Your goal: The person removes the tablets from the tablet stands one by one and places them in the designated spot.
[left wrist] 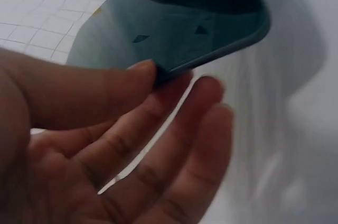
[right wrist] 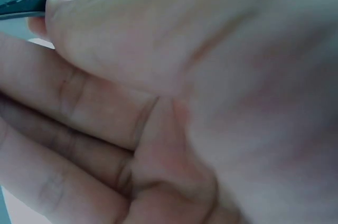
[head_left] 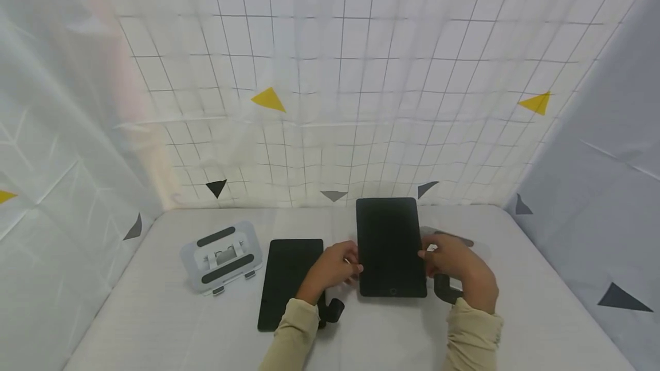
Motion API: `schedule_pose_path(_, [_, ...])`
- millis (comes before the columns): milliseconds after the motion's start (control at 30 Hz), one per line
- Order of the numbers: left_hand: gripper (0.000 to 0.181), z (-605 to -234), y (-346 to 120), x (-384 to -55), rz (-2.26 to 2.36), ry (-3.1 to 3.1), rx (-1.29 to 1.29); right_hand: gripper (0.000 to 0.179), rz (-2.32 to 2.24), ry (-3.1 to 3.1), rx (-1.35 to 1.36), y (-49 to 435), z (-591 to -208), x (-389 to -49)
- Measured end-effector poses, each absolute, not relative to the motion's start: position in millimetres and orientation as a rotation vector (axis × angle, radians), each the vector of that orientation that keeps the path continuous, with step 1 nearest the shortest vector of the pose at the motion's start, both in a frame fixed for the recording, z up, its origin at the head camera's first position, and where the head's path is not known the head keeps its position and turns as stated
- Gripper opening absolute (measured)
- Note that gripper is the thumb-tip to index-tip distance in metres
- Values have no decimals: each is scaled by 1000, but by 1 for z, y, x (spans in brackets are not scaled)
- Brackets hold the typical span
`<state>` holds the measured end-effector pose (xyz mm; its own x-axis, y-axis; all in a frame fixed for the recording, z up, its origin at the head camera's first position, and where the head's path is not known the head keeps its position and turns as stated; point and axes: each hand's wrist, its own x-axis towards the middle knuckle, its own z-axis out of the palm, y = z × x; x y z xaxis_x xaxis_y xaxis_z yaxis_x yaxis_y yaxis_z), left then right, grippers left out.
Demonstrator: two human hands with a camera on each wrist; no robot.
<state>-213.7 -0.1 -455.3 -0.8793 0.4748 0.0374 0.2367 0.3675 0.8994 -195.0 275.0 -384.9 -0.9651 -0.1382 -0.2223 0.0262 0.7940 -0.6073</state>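
A black tablet [head_left: 389, 245] with a round home button is held up by both hands, screen facing me. My left hand [head_left: 332, 267] pinches its left edge. In the left wrist view the thumb [left wrist: 127, 78] lies on the glass and the fingers reach behind the edge. On the opposite side my right hand [head_left: 456, 257] pinches the right edge, thumb on the front. The right wrist view shows only a corner strip of the tablet [right wrist: 24, 7] at that thumb. A second black tablet [head_left: 290, 276] lies flat beside my left hand, partly covered by the left forearm.
At the left of the white table [head_left: 175, 314] lies a pale grey folding stand [head_left: 247, 245] with dark pads. A similar stand [head_left: 466, 241] sits behind my right hand, mostly hidden. White gridded sheeting [head_left: 330, 102] hangs at the back, and plain sheets flank both sides.
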Motion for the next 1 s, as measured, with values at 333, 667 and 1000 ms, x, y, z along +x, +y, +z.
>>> schedule_pose_path(333, [15, -453, -16, -214, 1438, 2433, 570, 11, -825, 2746, -194, 257, -390, -201])
schedule_pose_path(667, [19, -459, -26, -219, 1254, 2511, 568, 17, -680, 2728, -199, 243, -397, -207])
schedule_pose_path(1000, [21, -460, -30, -218, 1111, 2526, 532, 18, -641, 2687, -166, 236, -406, -210])
